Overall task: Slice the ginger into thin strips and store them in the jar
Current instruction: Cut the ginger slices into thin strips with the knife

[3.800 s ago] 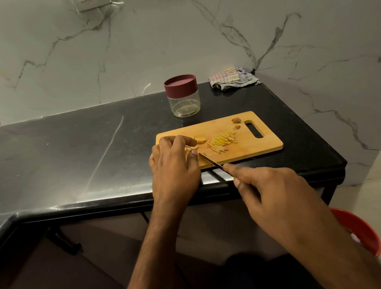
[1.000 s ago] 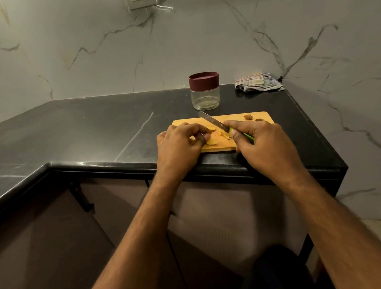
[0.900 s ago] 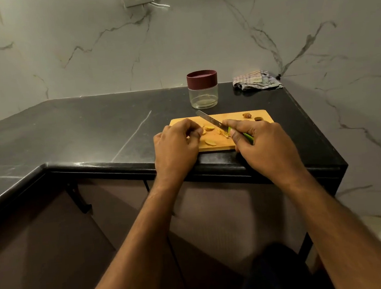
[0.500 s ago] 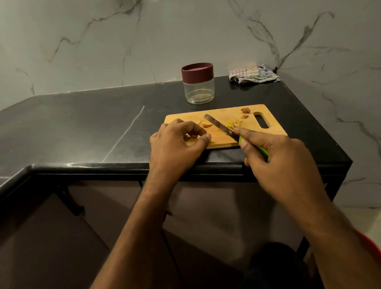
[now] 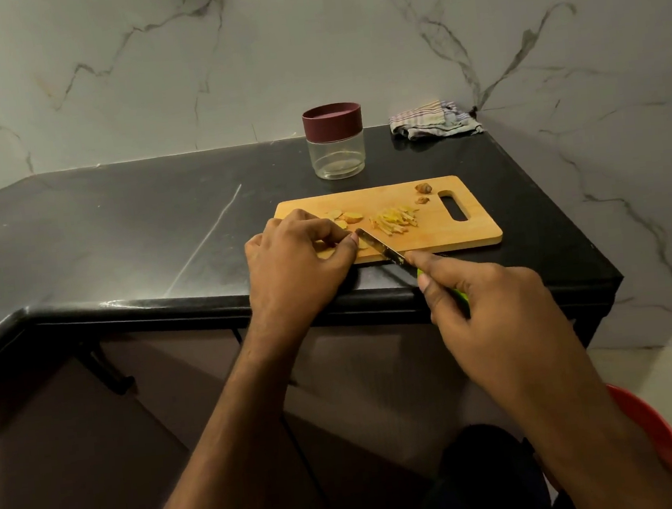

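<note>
A ginger slice [image 5: 362,244] lies at the near left corner of the cutting board [image 5: 440,235], pinned under the curled fingertips of the left hand [image 5: 297,258]. More round ginger slices [image 5: 345,217] wait just beyond those fingers, a loose pile of cut strips [image 5: 395,220] sits in the middle of the board, and two brown trimmed ends [image 5: 423,192] lie near the handle slot. The right hand [image 5: 485,305] is closed round the green handle of the knife [image 5: 381,247], forefinger stretched along the spine, with the blade angled toward the left thumb and its tip almost touching it.

The jar [image 5: 335,142] stands behind the board on the dark desk [image 5: 116,236], well apart from the strips, its maroon lid on and nothing visible inside. A crumpled cloth [image 5: 432,120] lies in the far corner.

The main risk, as I judge it, is the blade meeting the thumb, since the slice is small and the fingers crowd it. The board also sits at the desk's front edge, so a hard downward press could tip or shift it. Loose strips could scatter when they are gathered.
</note>
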